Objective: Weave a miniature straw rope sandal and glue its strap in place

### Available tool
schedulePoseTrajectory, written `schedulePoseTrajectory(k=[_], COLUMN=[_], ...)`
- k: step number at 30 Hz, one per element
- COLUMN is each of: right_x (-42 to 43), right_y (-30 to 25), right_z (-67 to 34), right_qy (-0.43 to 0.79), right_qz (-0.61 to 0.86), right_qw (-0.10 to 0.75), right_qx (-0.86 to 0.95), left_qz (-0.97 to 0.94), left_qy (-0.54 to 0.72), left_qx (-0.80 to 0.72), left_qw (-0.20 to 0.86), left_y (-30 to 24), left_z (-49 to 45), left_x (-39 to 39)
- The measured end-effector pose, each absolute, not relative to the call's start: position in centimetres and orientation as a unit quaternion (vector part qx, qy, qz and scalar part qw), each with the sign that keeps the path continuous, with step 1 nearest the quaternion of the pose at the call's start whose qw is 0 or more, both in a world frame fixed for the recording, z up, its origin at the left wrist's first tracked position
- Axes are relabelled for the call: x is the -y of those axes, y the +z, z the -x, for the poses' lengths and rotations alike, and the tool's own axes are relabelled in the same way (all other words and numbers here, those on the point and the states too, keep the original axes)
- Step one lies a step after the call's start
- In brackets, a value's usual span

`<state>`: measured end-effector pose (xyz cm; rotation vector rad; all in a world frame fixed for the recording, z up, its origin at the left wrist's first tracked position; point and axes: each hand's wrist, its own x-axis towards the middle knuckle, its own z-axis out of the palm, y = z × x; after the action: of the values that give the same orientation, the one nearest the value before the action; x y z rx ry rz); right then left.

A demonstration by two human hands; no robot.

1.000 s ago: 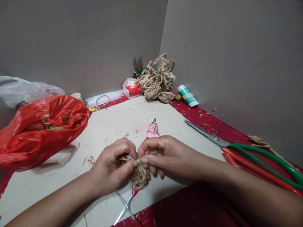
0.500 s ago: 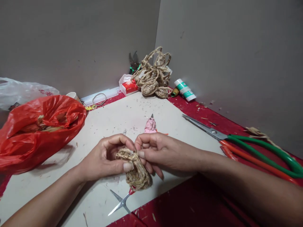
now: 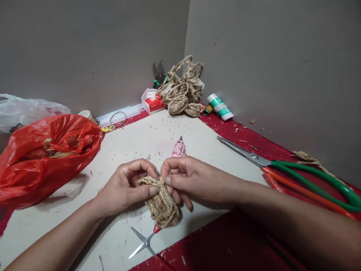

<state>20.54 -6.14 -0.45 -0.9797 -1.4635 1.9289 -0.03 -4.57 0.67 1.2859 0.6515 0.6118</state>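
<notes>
Between both hands is a bundle of braided straw cord (image 3: 165, 209), looped into a small tan coil. My left hand (image 3: 131, 184) is closed on its left side, thumb in front and index finger over the top edge. My right hand (image 3: 187, 178) pinches the top right of the bundle between thumb and index finger, its other fingers curled behind. Just below lie small open scissors (image 3: 145, 242), their red handles partly hidden by the coil. Behind the hands stands the pink-wrapped body of a glue gun-like tool (image 3: 179, 148) with a dark tip, its lower part hidden.
Large shears (image 3: 259, 160) with green and orange handles lie at the right. A red plastic bag (image 3: 50, 162) fills the left. At the back are a heap of braided cord (image 3: 183, 90), a tissue pack (image 3: 153, 102), pruners (image 3: 159, 73), clear sticks (image 3: 121, 114) and a white-green roll (image 3: 220, 107).
The bundle has turned slightly in my hands, so more of its looped strands face me. My fingers have shifted a little and keep their hold; everything else stays in place.
</notes>
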Motion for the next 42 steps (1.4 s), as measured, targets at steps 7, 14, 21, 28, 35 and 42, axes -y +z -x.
schedulePoseTrajectory(k=[7,14,21,28,35,42], right_x=[6.1,6.4,6.6,6.5,6.7,7.3], right_y=[-0.5,-0.5,-0.3,-0.6,-0.5,-0.1], right_z=[-20.7,-20.5,-20.3,-20.3,-19.8,-19.6], right_qy=[0.698,0.709,0.796,0.812,0.719,0.411], right_qz=[0.379,0.379,0.333,0.333,0.408,0.402], right_qw=[0.256,0.253,0.266,0.245,0.296,0.401], right_qx=[0.551,0.539,0.429,0.411,0.479,0.713], left_qz=[-0.593,-0.569,-0.546,-0.542,-0.545,-0.523], left_qy=[0.289,0.291,0.298,0.315,0.346,0.382], left_qx=[-0.304,-0.308,-0.288,-0.296,-0.342,-0.348], left_qw=[0.687,0.705,0.728,0.72,0.683,0.678], left_y=[0.6,0.5,0.6,0.7,0.6,0.4], left_z=[-0.2,-0.4,-0.6,-0.7,-1.0,-1.1], left_x=[4.9,5.3,5.5,5.7,5.8,5.7])
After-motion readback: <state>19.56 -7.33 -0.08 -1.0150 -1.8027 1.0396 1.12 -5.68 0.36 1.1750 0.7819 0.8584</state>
